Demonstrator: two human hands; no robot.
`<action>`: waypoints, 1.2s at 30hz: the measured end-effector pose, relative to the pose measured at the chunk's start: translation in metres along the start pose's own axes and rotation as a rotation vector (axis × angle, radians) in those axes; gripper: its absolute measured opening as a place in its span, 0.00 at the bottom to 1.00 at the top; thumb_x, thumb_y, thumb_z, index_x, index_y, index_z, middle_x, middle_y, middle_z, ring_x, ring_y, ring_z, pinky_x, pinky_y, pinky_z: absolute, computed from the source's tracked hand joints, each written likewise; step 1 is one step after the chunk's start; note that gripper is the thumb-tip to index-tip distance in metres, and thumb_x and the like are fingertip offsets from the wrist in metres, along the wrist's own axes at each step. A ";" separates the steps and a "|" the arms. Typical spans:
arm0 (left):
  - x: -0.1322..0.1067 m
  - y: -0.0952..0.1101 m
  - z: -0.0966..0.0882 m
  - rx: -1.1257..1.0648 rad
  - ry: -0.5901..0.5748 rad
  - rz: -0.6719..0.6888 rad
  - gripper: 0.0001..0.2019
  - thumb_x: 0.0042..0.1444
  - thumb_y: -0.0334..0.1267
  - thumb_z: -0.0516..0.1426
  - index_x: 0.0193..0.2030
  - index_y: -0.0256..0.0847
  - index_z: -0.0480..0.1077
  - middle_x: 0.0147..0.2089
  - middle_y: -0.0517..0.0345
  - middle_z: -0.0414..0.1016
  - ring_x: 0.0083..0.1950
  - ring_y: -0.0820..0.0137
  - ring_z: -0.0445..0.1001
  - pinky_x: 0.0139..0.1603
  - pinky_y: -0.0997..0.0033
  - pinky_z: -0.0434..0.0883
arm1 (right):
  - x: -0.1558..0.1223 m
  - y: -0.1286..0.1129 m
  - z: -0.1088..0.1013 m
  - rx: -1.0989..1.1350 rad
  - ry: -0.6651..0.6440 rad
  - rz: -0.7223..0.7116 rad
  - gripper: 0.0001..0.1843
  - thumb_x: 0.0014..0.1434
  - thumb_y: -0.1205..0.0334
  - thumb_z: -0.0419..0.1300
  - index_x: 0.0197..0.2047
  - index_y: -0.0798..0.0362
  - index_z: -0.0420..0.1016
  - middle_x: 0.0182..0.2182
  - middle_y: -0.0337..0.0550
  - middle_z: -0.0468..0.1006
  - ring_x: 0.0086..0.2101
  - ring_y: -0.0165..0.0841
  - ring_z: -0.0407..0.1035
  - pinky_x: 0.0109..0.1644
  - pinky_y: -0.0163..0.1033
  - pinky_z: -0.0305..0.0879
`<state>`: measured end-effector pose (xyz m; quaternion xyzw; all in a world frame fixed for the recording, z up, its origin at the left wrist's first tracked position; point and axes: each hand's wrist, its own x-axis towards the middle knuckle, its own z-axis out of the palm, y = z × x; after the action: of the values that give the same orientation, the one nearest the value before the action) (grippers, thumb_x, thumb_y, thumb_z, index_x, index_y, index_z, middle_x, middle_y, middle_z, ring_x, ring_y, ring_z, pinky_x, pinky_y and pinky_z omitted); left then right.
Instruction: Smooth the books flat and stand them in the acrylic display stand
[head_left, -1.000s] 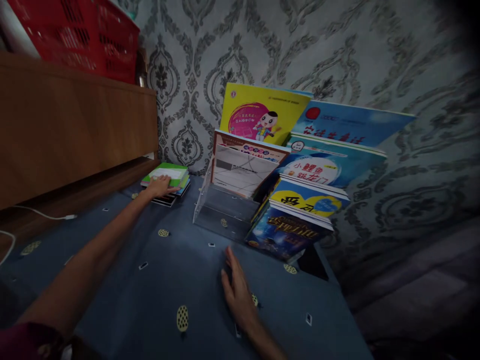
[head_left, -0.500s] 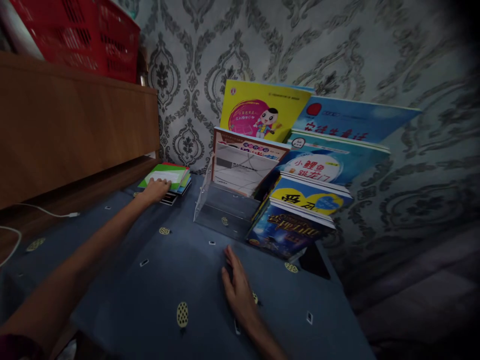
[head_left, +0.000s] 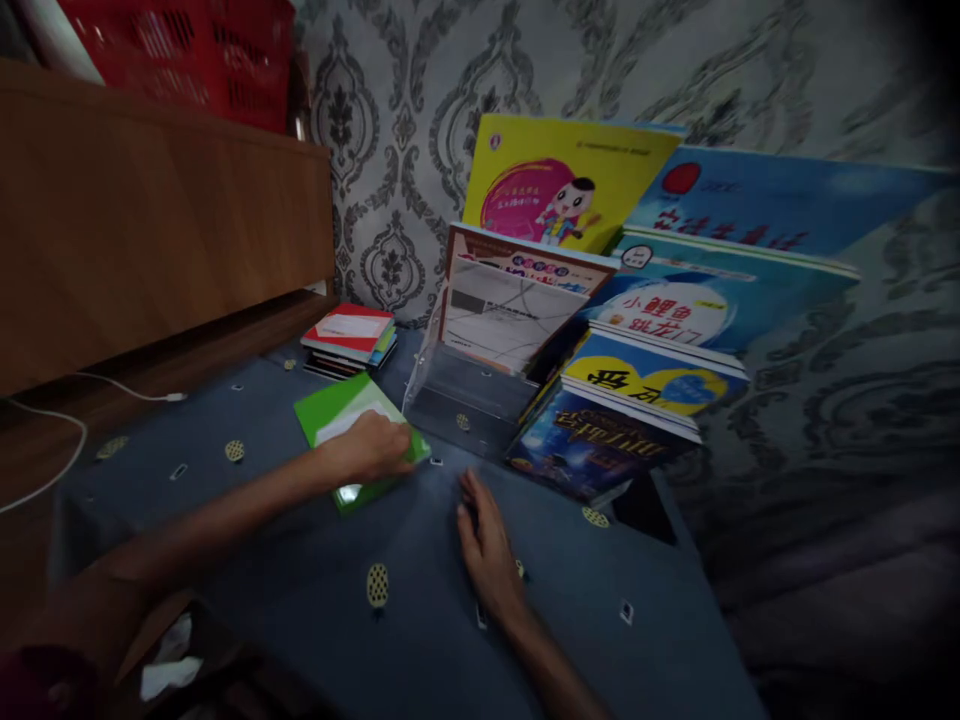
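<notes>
My left hand [head_left: 373, 447] is closed on a thin green book [head_left: 337, 417] and holds it just above the blue patterned cloth [head_left: 300, 590], in front of a clear acrylic stand [head_left: 457, 400]. My right hand [head_left: 489, 548] lies flat on the cloth with fingers stretched out, a little in front of the stand. A small stack of books [head_left: 351, 340] with a red one on top sits at the back left. Several picture books stand in the tiered stand, among them a yellow one [head_left: 562, 180] and a dark blue one [head_left: 585, 450].
A wooden headboard [head_left: 150, 220] runs along the left with a red crate [head_left: 187, 50] on top. A white cable [head_left: 67, 440] trails over its ledge. Patterned wallpaper [head_left: 390, 150] is behind the books. The cloth drops off at the right.
My left hand took the green book off the top of the stack and pulled it right and toward me, to the front of the stand. A red book now tops the stack. My right hand stayed put.
</notes>
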<state>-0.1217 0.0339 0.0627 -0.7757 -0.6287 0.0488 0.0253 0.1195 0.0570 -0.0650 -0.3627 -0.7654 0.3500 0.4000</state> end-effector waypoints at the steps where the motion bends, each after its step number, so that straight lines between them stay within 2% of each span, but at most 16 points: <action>1: -0.003 0.006 0.000 -0.022 -0.029 0.018 0.21 0.66 0.53 0.57 0.50 0.35 0.76 0.41 0.39 0.82 0.44 0.51 0.82 0.42 0.60 0.72 | 0.000 -0.001 0.000 0.003 0.001 0.001 0.31 0.71 0.48 0.51 0.72 0.50 0.62 0.67 0.55 0.69 0.65 0.44 0.66 0.69 0.60 0.63; 2: -0.006 0.007 0.000 -0.041 -0.053 0.013 0.22 0.66 0.55 0.55 0.53 0.38 0.75 0.42 0.42 0.82 0.45 0.53 0.81 0.42 0.61 0.72 | 0.000 -0.003 -0.001 0.006 -0.001 0.001 0.30 0.71 0.48 0.51 0.72 0.49 0.62 0.67 0.55 0.69 0.65 0.44 0.66 0.69 0.60 0.62; 4: -0.010 0.000 0.004 -0.059 -0.060 -0.056 0.20 0.70 0.52 0.51 0.56 0.40 0.73 0.48 0.44 0.82 0.49 0.56 0.80 0.45 0.63 0.72 | 0.000 -0.006 -0.002 0.013 -0.012 0.001 0.30 0.72 0.48 0.50 0.72 0.49 0.61 0.67 0.54 0.69 0.65 0.44 0.65 0.69 0.60 0.62; 7: -0.017 -0.026 0.017 -0.039 0.004 -0.267 0.16 0.72 0.43 0.49 0.58 0.39 0.70 0.59 0.42 0.76 0.60 0.54 0.74 0.55 0.59 0.70 | 0.000 -0.008 -0.003 -0.005 -0.031 -0.008 0.29 0.72 0.49 0.50 0.72 0.49 0.62 0.68 0.54 0.67 0.66 0.44 0.63 0.69 0.60 0.62; 10: -0.026 -0.047 0.032 -0.060 -0.010 -0.417 0.20 0.71 0.46 0.49 0.64 0.39 0.67 0.64 0.39 0.70 0.64 0.52 0.70 0.59 0.53 0.69 | 0.000 -0.008 -0.002 -0.056 -0.030 -0.046 0.28 0.72 0.50 0.50 0.71 0.50 0.64 0.68 0.54 0.67 0.67 0.44 0.62 0.69 0.58 0.63; 12: -0.033 -0.050 0.037 -0.068 -0.016 -0.441 0.23 0.71 0.50 0.48 0.65 0.39 0.66 0.64 0.39 0.70 0.63 0.51 0.70 0.59 0.53 0.69 | 0.001 -0.009 -0.002 -0.096 -0.016 -0.078 0.28 0.72 0.52 0.50 0.71 0.51 0.64 0.68 0.54 0.67 0.67 0.44 0.62 0.69 0.58 0.63; 15: -0.041 -0.040 0.036 -0.058 -0.007 -0.393 0.24 0.70 0.53 0.50 0.63 0.40 0.69 0.58 0.40 0.73 0.59 0.50 0.72 0.52 0.55 0.73 | 0.002 -0.012 -0.003 -0.176 0.025 -0.120 0.27 0.72 0.53 0.48 0.71 0.51 0.64 0.67 0.54 0.68 0.67 0.44 0.62 0.69 0.59 0.61; 18: -0.047 -0.017 0.029 -0.039 -0.009 -0.309 0.22 0.68 0.54 0.53 0.57 0.41 0.74 0.53 0.42 0.75 0.55 0.51 0.74 0.46 0.59 0.73 | 0.002 -0.018 -0.006 -0.302 0.032 -0.168 0.26 0.72 0.57 0.47 0.70 0.52 0.65 0.66 0.55 0.70 0.66 0.45 0.63 0.69 0.60 0.60; 22: -0.048 0.016 0.021 0.023 -0.020 -0.201 0.19 0.68 0.52 0.55 0.50 0.39 0.77 0.47 0.44 0.77 0.49 0.55 0.77 0.45 0.61 0.72 | -0.002 -0.030 -0.009 -0.505 -0.044 -0.255 0.24 0.71 0.62 0.46 0.65 0.57 0.70 0.64 0.58 0.72 0.64 0.46 0.65 0.68 0.60 0.60; 24: -0.046 0.033 0.022 0.045 0.007 -0.151 0.18 0.69 0.50 0.55 0.47 0.37 0.77 0.45 0.43 0.77 0.50 0.54 0.77 0.47 0.59 0.72 | -0.005 -0.035 -0.009 -0.605 -0.114 -0.274 0.23 0.70 0.64 0.47 0.63 0.58 0.72 0.63 0.60 0.73 0.64 0.47 0.65 0.68 0.60 0.60; 26: -0.042 0.049 0.027 0.037 0.055 -0.088 0.15 0.69 0.46 0.54 0.48 0.36 0.76 0.47 0.42 0.77 0.53 0.54 0.76 0.50 0.58 0.71 | -0.007 -0.038 -0.007 -0.686 -0.185 -0.274 0.23 0.70 0.65 0.47 0.62 0.60 0.73 0.63 0.61 0.73 0.65 0.48 0.65 0.68 0.59 0.60; 29: -0.032 0.066 0.039 -0.021 0.124 0.033 0.15 0.71 0.38 0.52 0.58 0.35 0.71 0.58 0.42 0.75 0.61 0.57 0.73 0.58 0.59 0.70 | -0.009 -0.040 -0.004 -0.745 -0.254 -0.269 0.24 0.71 0.62 0.47 0.64 0.61 0.71 0.64 0.61 0.71 0.67 0.47 0.62 0.70 0.58 0.58; 32: -0.025 0.068 0.051 -0.063 0.153 0.077 0.18 0.72 0.37 0.50 0.63 0.33 0.67 0.65 0.39 0.71 0.69 0.58 0.68 0.65 0.58 0.66 | -0.009 -0.038 -0.003 -0.759 -0.277 -0.271 0.25 0.72 0.60 0.47 0.66 0.62 0.69 0.66 0.61 0.69 0.68 0.47 0.61 0.71 0.59 0.57; 36: -0.023 0.046 0.055 -0.053 0.135 -0.102 0.21 0.71 0.43 0.53 0.63 0.29 0.68 0.66 0.36 0.71 0.66 0.54 0.71 0.63 0.55 0.68 | -0.009 -0.034 -0.005 -0.745 -0.287 -0.279 0.26 0.72 0.60 0.46 0.67 0.62 0.68 0.67 0.61 0.67 0.69 0.47 0.58 0.71 0.59 0.56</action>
<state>-0.0874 0.0003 0.0047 -0.7444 -0.6655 -0.0214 0.0495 0.1185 0.0339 -0.0385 -0.3229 -0.9294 0.0391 0.1745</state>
